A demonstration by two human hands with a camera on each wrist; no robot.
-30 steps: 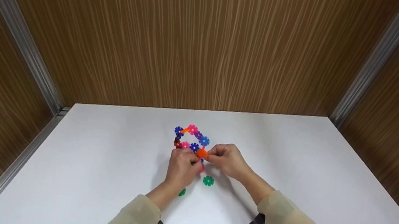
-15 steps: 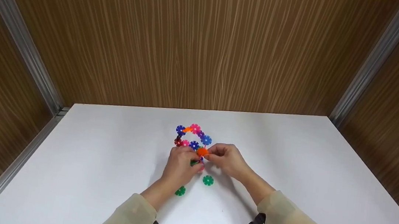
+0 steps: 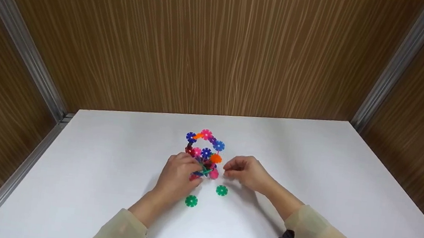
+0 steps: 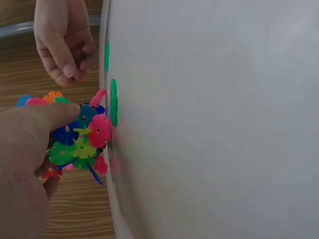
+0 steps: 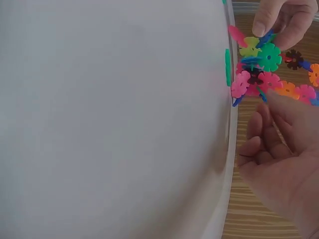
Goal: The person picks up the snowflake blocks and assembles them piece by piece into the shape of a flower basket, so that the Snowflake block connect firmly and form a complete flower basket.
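Note:
A basket-like build of interlocking snowflake discs [image 3: 206,152], in pink, blue, orange, dark red and green, stands on the white table with a looped arch on top. My left hand [image 3: 180,173] grips its near left side; in the right wrist view, thumb and fingers pinch it around a blue disc [image 5: 265,39]. Just right of the build, my right hand [image 3: 247,174] hangs with loosely curled fingers and nothing between them. An orange disc [image 3: 215,158] sits on the build's right side, facing that hand. The left hand hides part of the lower build.
Two loose green discs lie flat on the table: one disc [image 3: 221,190] in front of the right hand, another disc [image 3: 191,201] nearer, beside the left wrist. Wood-grain panels [image 3: 219,49] enclose the white table [image 3: 114,144] at the back and sides.
My right hand has let go of the orange disc and drawn back to the right. The left hand has shifted left along the build, uncovering its lower front and the nearer green disc.

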